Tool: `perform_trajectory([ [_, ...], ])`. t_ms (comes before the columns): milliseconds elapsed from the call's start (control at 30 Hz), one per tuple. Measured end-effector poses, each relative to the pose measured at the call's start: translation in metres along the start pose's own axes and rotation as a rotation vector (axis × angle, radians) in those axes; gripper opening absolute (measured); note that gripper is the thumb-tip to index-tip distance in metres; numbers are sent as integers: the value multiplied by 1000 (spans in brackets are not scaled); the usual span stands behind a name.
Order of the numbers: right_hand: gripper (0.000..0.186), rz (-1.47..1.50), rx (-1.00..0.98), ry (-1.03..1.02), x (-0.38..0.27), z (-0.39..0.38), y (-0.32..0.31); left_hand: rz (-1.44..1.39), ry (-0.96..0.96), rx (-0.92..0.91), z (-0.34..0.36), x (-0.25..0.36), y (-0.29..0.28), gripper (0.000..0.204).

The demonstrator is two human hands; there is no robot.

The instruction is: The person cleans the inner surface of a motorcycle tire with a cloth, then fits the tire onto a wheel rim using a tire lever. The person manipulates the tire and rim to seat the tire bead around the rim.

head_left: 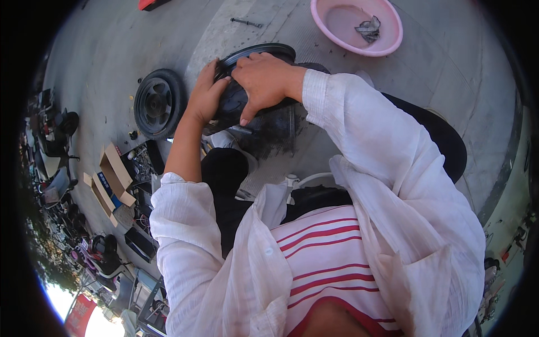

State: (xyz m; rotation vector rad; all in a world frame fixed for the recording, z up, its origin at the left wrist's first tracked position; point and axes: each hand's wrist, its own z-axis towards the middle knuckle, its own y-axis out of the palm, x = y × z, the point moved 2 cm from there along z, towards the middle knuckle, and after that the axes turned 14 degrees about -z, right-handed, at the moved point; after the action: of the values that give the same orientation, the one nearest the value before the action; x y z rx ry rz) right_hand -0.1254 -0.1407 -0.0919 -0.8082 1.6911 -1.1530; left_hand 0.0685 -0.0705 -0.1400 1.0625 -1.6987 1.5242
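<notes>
Both hands are on a black tyre (230, 104), which stands tilted in front of my knees. Its upper rim curves away behind the fingers, and my arms and legs hide part of it. My left hand (206, 92) grips its left side, thumb toward me and fingers over the far edge. From the right, my right hand (264, 81) holds its top, with the fingers over the edge and the thumb stretched down the near face. A wheel with a spoked dark rim (159, 104) lies on the ground just left of my left hand.
A pink basin (331, 31) with a crumpled grey cloth (369, 29) stands at the far right. A dark metal tool (246, 23) lies beyond the tyre. To the left are an open cardboard box (115, 174), a black tray of small parts (147, 160) and several parked scooters (56, 135).
</notes>
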Motion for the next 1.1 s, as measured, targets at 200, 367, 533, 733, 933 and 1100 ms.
perform_trajectory([
  [200, 82, 11, 9, -19, -8, -1, -4, 43, 17, -48, -3, -1, -6, 69],
  [367, 82, 33, 18, -18, -15, 3, -4, -97, -76, -35, -11, -11, -14, 67],
  [533, 84, -20, 157, 42, -25, -4, 1, -93, -67, -17, -12, -14, -18, 66],
  [733, 79, -189, 493, 58, -50, -29, 16, -104, -43, -35, -17, -18, -24, 64],
  [933, 48, -119, 895, -129, -72, -55, 29, -106, -56, -42, -14, -32, -33, 63],
  [1100, 25, -23, 251, -489, -69, -94, 147, -109, -68, -50, -6, -28, -32, 63],
])
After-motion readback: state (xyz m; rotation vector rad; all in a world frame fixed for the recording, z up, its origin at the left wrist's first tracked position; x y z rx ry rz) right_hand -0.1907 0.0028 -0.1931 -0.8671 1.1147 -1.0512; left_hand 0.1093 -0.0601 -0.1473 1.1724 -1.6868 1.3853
